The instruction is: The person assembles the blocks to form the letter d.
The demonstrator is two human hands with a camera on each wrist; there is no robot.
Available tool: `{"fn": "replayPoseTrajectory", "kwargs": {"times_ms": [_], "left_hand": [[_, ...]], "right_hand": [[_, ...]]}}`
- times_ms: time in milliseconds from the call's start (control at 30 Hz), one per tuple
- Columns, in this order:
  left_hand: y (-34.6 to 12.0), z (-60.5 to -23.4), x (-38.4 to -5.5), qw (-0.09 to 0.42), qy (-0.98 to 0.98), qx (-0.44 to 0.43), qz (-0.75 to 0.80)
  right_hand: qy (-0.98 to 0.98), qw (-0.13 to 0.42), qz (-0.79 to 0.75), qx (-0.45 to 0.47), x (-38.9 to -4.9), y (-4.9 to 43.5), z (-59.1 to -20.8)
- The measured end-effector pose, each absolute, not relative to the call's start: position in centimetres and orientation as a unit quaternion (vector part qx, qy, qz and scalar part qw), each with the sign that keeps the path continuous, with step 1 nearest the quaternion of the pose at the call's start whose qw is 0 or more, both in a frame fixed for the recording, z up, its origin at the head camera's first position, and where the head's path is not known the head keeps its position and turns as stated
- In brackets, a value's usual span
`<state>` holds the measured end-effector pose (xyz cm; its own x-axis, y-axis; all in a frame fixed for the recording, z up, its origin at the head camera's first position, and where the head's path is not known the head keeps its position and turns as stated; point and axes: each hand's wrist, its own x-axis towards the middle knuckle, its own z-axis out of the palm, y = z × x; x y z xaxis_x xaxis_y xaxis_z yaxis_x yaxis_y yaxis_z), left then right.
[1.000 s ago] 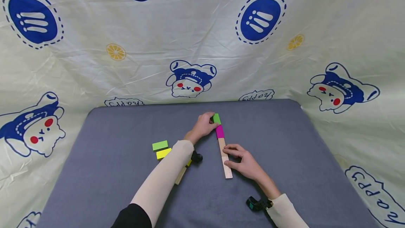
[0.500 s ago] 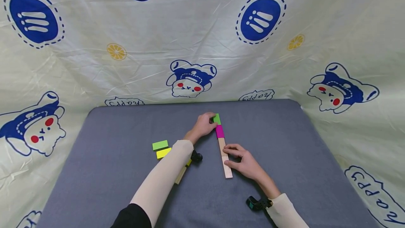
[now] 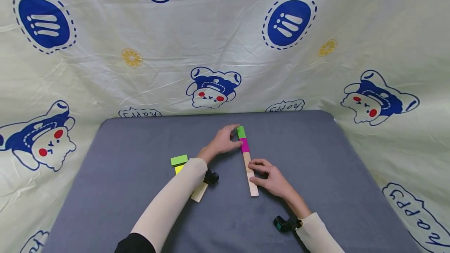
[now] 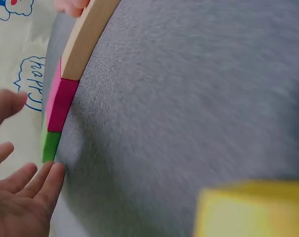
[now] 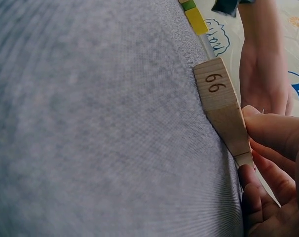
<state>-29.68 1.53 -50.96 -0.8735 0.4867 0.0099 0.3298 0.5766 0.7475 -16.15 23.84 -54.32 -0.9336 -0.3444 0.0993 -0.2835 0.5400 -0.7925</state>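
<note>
A straight row of blocks lies on the grey table. From the far end come a green block (image 3: 241, 132), a magenta block (image 3: 245, 145), a plain wooden block (image 3: 247, 161) and a paler wooden block (image 3: 253, 186). My left hand (image 3: 221, 140) is beside the far end. In the left wrist view its fingers (image 4: 51, 185) are fairly straight at the green block's end, with the thumb spread away. My right hand (image 3: 274, 180) rests its fingertips along the right side of the two wooden blocks. In the right wrist view, the nearer block (image 5: 216, 86) bears a printed number.
Left of the row lie another green block (image 3: 179, 160), a yellow block (image 3: 179, 169) and a wooden block (image 3: 199, 192), partly covered by my left forearm. Beyond the grey table (image 3: 299, 139) hangs a printed cloth (image 3: 246, 85).
My left hand has loosened and drawn slightly back to the left, its thumb and fingers wider apart. My right hand and the row stay about where they were.
</note>
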Motion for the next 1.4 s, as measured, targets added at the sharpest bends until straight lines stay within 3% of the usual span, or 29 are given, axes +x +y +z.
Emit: {"fn": "replayPoseTrajectory", "kwargs": {"times_ms": [433, 1000, 1400], "left_hand": [[-3.7, -49.5, -25.3, 0.173, 0.859, 0.329, 0.352], [-10.2, -50.1, -19.8, 0.15, 0.86, 0.332, 0.357], [-10.2, -51.3, -18.3, 0.092, 0.898, 0.281, 0.325]], "right_hand": [[0.873, 0.035, -0.452, -0.179, -16.2, 23.9, -54.0], [0.871, 0.025, -0.452, -0.19, -16.0, 24.1, -54.3], [0.872, 0.019, -0.451, -0.192, -16.0, 23.9, -54.3]]}}
